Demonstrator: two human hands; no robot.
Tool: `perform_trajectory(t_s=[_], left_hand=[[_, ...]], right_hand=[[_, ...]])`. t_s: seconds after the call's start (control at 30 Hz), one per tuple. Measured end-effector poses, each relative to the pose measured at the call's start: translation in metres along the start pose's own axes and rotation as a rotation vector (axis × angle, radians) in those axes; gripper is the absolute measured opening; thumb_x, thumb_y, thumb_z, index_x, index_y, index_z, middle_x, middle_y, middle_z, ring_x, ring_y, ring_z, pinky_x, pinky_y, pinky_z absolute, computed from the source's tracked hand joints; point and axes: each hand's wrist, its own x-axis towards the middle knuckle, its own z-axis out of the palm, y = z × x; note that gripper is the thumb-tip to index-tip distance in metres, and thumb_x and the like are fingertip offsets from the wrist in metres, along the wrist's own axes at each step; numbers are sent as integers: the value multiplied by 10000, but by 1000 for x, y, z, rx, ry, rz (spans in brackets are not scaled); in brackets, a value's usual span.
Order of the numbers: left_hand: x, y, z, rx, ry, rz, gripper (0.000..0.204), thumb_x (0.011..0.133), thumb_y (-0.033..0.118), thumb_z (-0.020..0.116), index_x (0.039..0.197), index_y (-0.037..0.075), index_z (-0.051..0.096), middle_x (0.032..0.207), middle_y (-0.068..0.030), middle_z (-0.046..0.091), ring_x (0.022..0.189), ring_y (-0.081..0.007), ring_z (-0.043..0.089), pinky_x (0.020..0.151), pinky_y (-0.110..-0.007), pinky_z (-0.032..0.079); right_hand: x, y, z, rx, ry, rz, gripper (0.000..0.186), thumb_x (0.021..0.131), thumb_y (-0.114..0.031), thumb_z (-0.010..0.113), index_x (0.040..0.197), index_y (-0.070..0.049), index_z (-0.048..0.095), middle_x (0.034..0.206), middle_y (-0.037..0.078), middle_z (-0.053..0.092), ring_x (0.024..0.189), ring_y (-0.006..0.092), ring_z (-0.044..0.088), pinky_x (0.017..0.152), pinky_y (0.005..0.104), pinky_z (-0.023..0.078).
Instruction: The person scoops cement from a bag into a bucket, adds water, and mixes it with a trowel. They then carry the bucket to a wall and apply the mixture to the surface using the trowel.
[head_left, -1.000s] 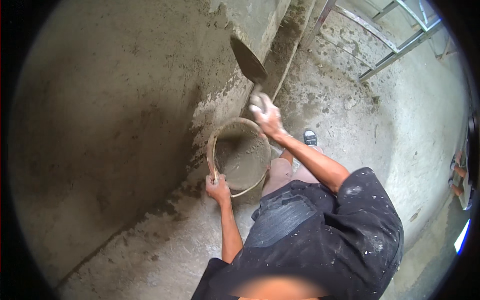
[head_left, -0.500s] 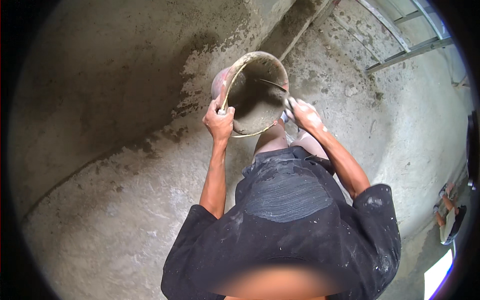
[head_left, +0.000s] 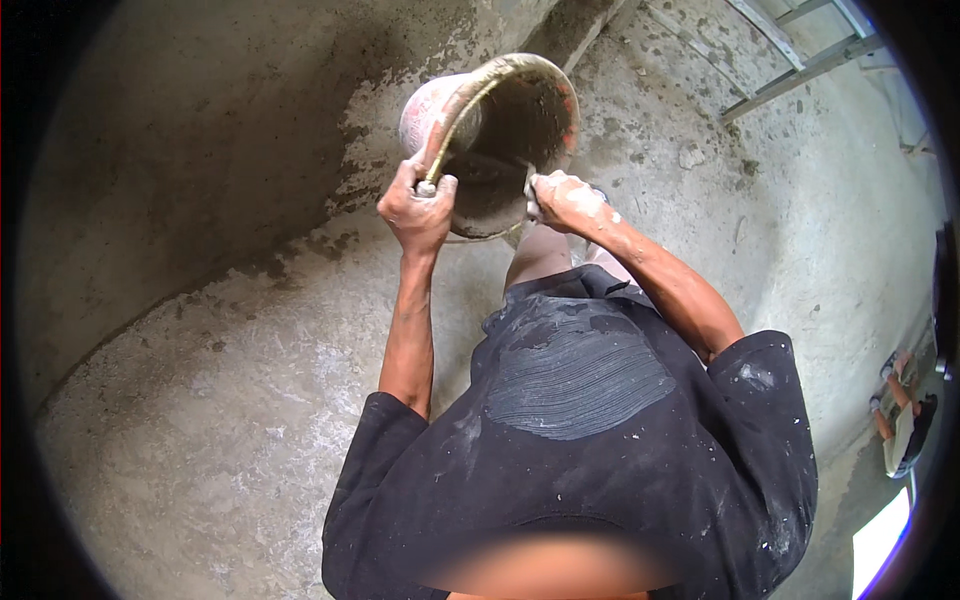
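A mud-caked reddish bucket (head_left: 424,112) is held up in front of me, tipped so its mouth faces me. My left hand (head_left: 418,210) is closed on its left rim, where the pale wire handle meets a grip. At the right side of the mouth, my right hand (head_left: 572,203) is closed around a trowel (head_left: 531,188). The trowel's blade reaches into the shadowed inside and is hard to make out. Grey mortar residue coats the inner wall, and whitish smears mark my right hand and wrist.
Rough concrete wall (head_left: 220,130) rises at the left, meeting a stained floor (head_left: 250,420). A metal ladder-like frame (head_left: 800,75) stands at the far right. Another person (head_left: 903,425) is at the right edge, near a bright opening (head_left: 880,545).
The bucket has moved up and slightly left and tipped further, showing more of its outer side. My right hand has shifted left and up to the bucket's mouth with the trowel.
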Motion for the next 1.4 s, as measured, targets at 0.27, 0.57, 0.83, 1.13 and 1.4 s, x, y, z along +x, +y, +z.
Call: perform_trajectory(t_s=[0.27,0.57,0.83,1.13,1.4], left_hand=[[7,6,-11,-218,40,-71,166,658,26,687,791,3,590,701,11,575,636,-44,495,602,-209,432],[13,3,-25,-328,13,-128,166,683,10,671,828,6,590,734,50,529,629,-20,430,572,-171,374],[16,0,-35,-382,10,-63,131,699,12,668,774,36,564,748,54,521,618,-11,416,555,-166,348],[20,10,-31,-364,2,-25,155,669,-1,663,796,-5,573,787,14,584,665,-33,476,607,-186,410],[19,3,-36,-327,-43,-60,143,679,15,661,800,6,584,742,36,548,635,-25,458,578,-173,391]], right_hand=[[-7,6,3,-204,298,-43,399,773,-245,621,1025,43,508,798,208,599,730,358,622,649,429,511],[-1,-15,-29,-101,585,5,359,801,-194,580,1055,20,444,790,192,549,740,391,577,638,447,480],[-29,-10,-55,-223,173,-211,324,725,-183,614,1012,-52,541,788,176,582,761,356,610,658,442,497],[-37,-54,-25,-435,256,-161,457,773,-70,510,1207,46,428,888,198,546,646,267,631,514,342,519],[-65,-21,-63,-809,223,-157,457,764,-88,528,1199,40,479,931,141,527,691,202,590,558,272,498]])
